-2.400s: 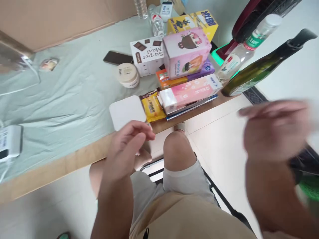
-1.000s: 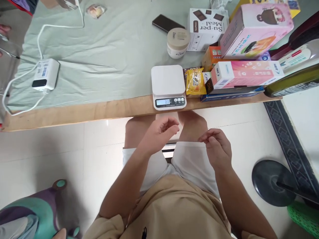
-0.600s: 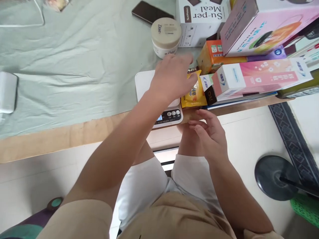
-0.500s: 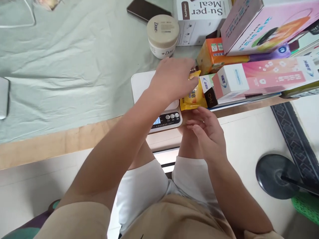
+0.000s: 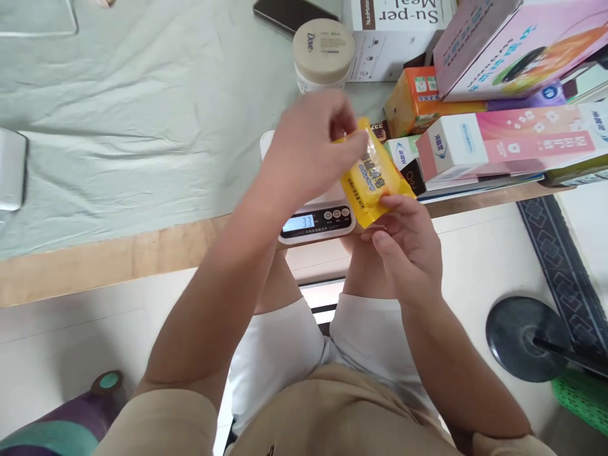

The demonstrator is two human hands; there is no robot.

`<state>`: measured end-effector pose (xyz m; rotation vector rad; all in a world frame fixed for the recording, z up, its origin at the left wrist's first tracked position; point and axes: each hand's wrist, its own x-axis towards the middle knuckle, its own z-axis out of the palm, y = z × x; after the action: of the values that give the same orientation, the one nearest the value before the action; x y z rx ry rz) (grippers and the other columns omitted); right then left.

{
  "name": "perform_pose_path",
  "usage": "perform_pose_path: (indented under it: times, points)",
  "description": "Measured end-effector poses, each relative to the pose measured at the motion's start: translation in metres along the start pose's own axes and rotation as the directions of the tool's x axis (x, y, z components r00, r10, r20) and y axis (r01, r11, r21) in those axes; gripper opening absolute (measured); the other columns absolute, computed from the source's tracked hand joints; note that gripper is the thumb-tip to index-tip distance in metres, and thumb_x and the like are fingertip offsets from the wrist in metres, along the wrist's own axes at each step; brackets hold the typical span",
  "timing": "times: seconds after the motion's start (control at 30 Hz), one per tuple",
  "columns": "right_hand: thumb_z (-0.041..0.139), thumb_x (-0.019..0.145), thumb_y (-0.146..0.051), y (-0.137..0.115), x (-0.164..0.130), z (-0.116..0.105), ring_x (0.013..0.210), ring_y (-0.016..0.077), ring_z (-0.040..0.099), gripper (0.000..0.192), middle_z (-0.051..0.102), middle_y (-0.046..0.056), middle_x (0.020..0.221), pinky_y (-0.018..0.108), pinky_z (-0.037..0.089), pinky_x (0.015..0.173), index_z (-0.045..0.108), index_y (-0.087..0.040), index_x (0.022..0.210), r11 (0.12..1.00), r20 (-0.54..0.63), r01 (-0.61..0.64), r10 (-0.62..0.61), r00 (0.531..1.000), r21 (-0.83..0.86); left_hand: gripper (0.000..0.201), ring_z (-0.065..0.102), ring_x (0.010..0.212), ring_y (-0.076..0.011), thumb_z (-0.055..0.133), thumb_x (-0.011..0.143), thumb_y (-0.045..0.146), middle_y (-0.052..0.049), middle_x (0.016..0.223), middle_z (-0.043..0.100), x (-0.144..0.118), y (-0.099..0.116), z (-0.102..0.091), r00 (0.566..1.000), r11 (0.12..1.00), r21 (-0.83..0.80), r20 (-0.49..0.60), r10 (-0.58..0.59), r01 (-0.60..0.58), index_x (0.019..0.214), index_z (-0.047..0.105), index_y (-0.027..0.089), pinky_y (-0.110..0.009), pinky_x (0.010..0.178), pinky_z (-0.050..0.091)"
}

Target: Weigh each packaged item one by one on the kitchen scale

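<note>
Soap pack, yellow, is up in the air w/ both my hands on it, just over the right edge of the scale. My left hand is closed on the pack's top end, thumb & fingers pinching it. My right hand has its grip closed on the bottom end, fingers under, thumb on top. Pack is tilted, top end to the left, low end to the right.

Scale sits at the front edge of the desk, its screen is lit & reads 33. Most of its plate is hidden behind my left hand. Behind that is a round cream jar, & a white box next to it. To the right are stacked boxes: an orange box & a long pink box, near the pack but not touching it. A green sheet covers the desk.
</note>
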<state>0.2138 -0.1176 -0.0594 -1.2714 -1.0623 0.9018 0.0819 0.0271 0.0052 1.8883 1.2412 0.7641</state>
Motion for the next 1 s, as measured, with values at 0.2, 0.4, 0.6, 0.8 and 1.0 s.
perform_pose_path:
  times: [0.2, 0.4, 0.6, 0.8, 1.0]
  points:
    - [0.079, 0.086, -0.036, 0.009, 0.045, 0.012, 0.068, 0.0094, 0.062, 0.027, 0.071, 0.000, 0.094, 0.023, 0.054, 0.056, 0.074, -0.025, 0.111, 0.989, 0.149, -0.127, 0.138, 0.979, -0.077, 0.022, 0.055, 0.065, -0.0121, 0.064, 0.091, 0.018, 0.001, 0.070, 0.059, -0.054, -0.028, -0.020, 0.939, 0.963, -0.243, -0.287, -0.188, 0.118, 0.070, 0.060, 0.021, -0.030, 0.065, 0.047]
    - [0.075, 0.088, -0.031, 0.005, 0.061, 0.021, 0.067, 0.0101, 0.063, 0.030, 0.072, 0.001, 0.097, 0.026, 0.055, 0.059, 0.077, -0.025, 0.117, 0.947, 0.199, -0.023, 0.091, 0.976, -0.320, 0.013, 0.066, 0.083, -0.0144, 0.064, 0.094, 0.021, 0.000, 0.083, 0.071, -0.079, -0.058, -0.015, 0.911, 0.960, -0.224, -0.339, -0.236, 0.165, 0.083, 0.070, 0.022, -0.029, 0.078, 0.054]
    - [0.067, 0.090, -0.030, 0.017, 0.021, 0.004, 0.073, 0.0111, 0.065, 0.019, 0.072, 0.006, 0.117, 0.030, 0.056, 0.066, 0.073, -0.022, 0.107, 0.950, -0.017, -0.006, 0.000, 1.000, -0.311, 0.009, 0.066, 0.096, -0.0213, 0.065, 0.091, 0.027, -0.005, 0.094, 0.072, -0.120, -0.096, -0.014, 0.752, 0.992, 0.127, -0.654, 0.083, 0.000, 0.092, 0.070, 0.020, -0.039, 0.087, 0.051]
    - [0.064, 0.093, -0.052, 0.043, 0.010, 0.003, 0.064, 0.0132, 0.057, 0.031, 0.057, 0.001, 0.071, 0.030, 0.045, 0.058, 0.067, -0.022, 0.086, 0.987, -0.067, 0.146, -0.151, 0.986, -0.072, 0.042, 0.051, 0.061, -0.0131, 0.049, 0.104, 0.046, 0.000, 0.065, 0.056, -0.132, -0.124, -0.002, 0.756, 0.980, 0.096, -0.625, 0.196, -0.175, 0.073, 0.058, 0.020, -0.031, 0.059, 0.037]
    - [0.068, 0.092, -0.041, 0.037, 0.025, 0.013, 0.060, 0.0097, 0.048, 0.023, 0.053, -0.001, 0.066, 0.026, 0.039, 0.055, 0.065, -0.021, 0.081, 0.993, -0.007, 0.049, -0.050, 0.999, -0.112, 0.053, 0.055, 0.064, -0.0160, 0.032, 0.109, 0.045, -0.002, 0.066, 0.061, -0.129, -0.123, 0.003, 0.736, 0.982, 0.145, -0.651, 0.186, -0.119, 0.071, 0.059, 0.021, -0.035, 0.062, 0.037]
